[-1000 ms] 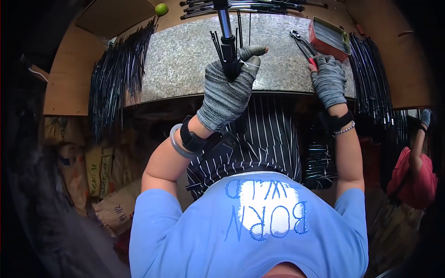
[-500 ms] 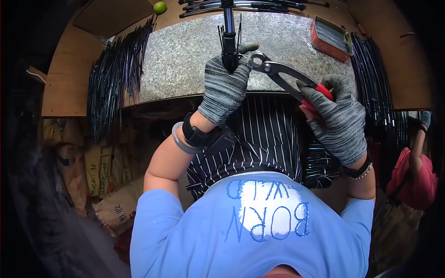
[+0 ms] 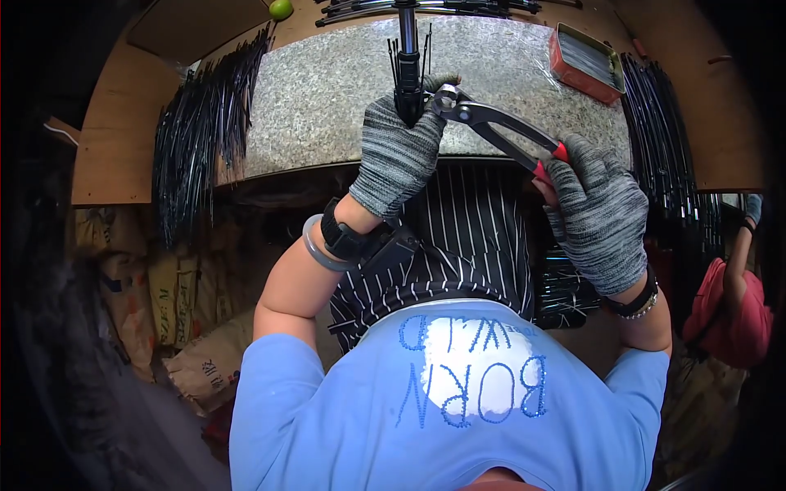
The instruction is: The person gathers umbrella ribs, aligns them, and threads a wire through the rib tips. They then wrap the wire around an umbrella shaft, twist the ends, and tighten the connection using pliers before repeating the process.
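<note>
My left hand (image 3: 397, 155), in a grey knitted glove, is wrapped round the lower end of what looks like an umbrella frame (image 3: 408, 78). Its metal shaft stands away from me, with thin black ribs beside the dark hub. My right hand (image 3: 602, 217), gloved alike, grips a pair of end-cutting pincers (image 3: 512, 131) by the red handles. The round jaws of the pincers rest by my left thumb, right beside the hub. A bit of thin wire shows there, but whether the jaws bite on it I cannot tell.
A speckled stone worktop (image 3: 319, 106) lies ahead. Bundles of black rods (image 3: 205, 131) hang over its left side, more rods (image 3: 659, 131) at its right. A red tin (image 3: 585, 65) holds thin pieces. Behind lie more frames and a green fruit (image 3: 281, 10). Another person (image 3: 729, 311) is at far right.
The pincers' jaws have shifted slightly left, closer to the hub, and the handles have drawn nearer each other. My right hand has turned a little on the grips; my left hand has barely moved.
</note>
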Demonstrator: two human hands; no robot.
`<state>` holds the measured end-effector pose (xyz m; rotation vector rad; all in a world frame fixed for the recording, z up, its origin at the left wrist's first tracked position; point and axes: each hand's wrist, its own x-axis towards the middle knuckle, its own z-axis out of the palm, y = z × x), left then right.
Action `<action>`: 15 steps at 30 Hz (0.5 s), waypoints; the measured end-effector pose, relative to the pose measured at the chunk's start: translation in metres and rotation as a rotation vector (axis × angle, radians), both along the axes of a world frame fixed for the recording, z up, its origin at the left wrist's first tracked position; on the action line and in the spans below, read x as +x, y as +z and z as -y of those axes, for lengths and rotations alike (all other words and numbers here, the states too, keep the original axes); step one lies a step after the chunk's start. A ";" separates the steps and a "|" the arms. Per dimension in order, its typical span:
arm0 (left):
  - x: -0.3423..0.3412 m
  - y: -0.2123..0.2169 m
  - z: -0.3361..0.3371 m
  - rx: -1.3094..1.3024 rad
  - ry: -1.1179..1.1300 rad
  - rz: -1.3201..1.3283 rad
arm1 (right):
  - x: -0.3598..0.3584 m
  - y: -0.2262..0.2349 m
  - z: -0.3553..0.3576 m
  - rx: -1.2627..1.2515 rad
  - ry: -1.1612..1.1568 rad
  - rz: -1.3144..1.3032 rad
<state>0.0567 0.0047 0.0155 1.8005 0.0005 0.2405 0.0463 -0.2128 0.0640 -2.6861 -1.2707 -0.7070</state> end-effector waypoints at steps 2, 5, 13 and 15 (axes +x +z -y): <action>-0.003 0.004 -0.002 -0.043 -0.033 0.000 | -0.001 0.001 0.001 0.021 0.018 -0.022; -0.006 0.005 -0.005 -0.128 -0.104 0.002 | 0.007 0.009 0.018 0.310 0.031 -1.300; -0.014 0.013 -0.004 0.073 -0.093 0.077 | -0.007 -0.032 0.015 0.392 0.111 -0.766; -0.015 0.011 -0.006 -0.079 -0.177 0.037 | -0.004 -0.032 0.020 0.285 0.080 -0.431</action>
